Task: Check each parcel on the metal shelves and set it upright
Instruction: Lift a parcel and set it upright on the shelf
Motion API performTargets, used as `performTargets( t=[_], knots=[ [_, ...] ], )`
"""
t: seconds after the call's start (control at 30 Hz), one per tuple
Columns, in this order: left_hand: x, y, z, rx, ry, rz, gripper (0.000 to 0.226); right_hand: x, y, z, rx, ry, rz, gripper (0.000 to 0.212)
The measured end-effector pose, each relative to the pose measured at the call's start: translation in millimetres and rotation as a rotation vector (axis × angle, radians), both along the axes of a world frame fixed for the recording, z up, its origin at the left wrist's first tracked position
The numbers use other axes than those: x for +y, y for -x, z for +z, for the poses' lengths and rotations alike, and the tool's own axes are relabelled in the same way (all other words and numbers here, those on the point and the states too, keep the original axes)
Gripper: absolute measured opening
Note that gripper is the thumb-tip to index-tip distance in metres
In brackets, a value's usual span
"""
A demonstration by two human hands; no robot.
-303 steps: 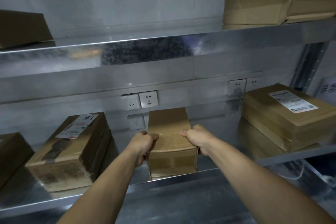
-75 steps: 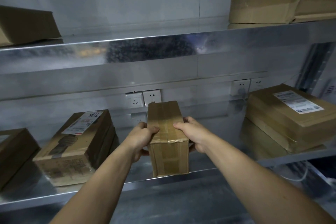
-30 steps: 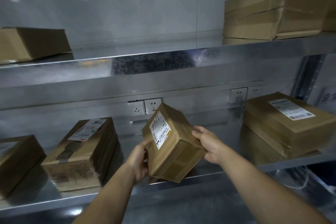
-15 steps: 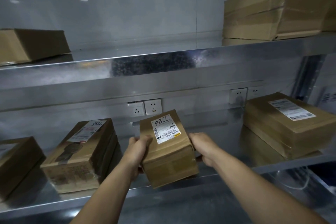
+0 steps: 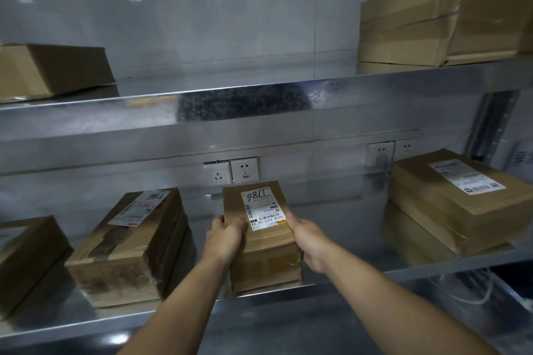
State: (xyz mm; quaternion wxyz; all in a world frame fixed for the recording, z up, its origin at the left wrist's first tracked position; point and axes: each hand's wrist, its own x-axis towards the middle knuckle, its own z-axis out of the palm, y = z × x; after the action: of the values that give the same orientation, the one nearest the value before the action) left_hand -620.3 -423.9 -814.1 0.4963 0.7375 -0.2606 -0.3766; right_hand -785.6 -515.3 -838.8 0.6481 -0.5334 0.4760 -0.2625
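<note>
A small brown cardboard parcel (image 5: 264, 256) rests on the lower metal shelf (image 5: 340, 278) at the middle, its white shipping label facing up. My left hand (image 5: 226, 238) grips its left side and my right hand (image 5: 307, 241) grips its right side. To its left lies a longer labelled parcel (image 5: 129, 248). At the far left a further parcel (image 5: 26, 253) is partly cut off by the frame. Two stacked parcels (image 5: 452, 210) sit on the right, the top one with its label up.
The upper metal shelf (image 5: 230, 106) carries a flat box (image 5: 52, 70) on the left and a large taped carton (image 5: 444, 14) on the right. Wall sockets (image 5: 230, 171) sit behind the held parcel. A white cable (image 5: 478, 294) hangs below the lower shelf at the right.
Both hands turned the small parcel over so its label came to the top, then lowered it flat onto the lower shelf. The other parcels stayed put.
</note>
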Motion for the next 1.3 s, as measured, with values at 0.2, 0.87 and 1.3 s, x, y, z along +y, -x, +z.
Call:
performTargets(
  t=[0.2,0.87,1.3],
  knots=[
    [-10.1,-10.1,-16.1,0.01,-0.028,0.01,0.099,-10.4,-11.1,-6.7,0.104,0.097,-0.062,0.045],
    [-4.5,0.4,-0.6,-0.033,-0.075,-0.031,0.089,-6.9,-9.1,-1.0,0.15,0.114,-0.071,0.047],
    [2.6,-4.3,14.7,-0.228,-0.031,0.13,0.061,-1.1,-1.8,14.5,0.177,0.262,-0.193,0.042]
  ],
)
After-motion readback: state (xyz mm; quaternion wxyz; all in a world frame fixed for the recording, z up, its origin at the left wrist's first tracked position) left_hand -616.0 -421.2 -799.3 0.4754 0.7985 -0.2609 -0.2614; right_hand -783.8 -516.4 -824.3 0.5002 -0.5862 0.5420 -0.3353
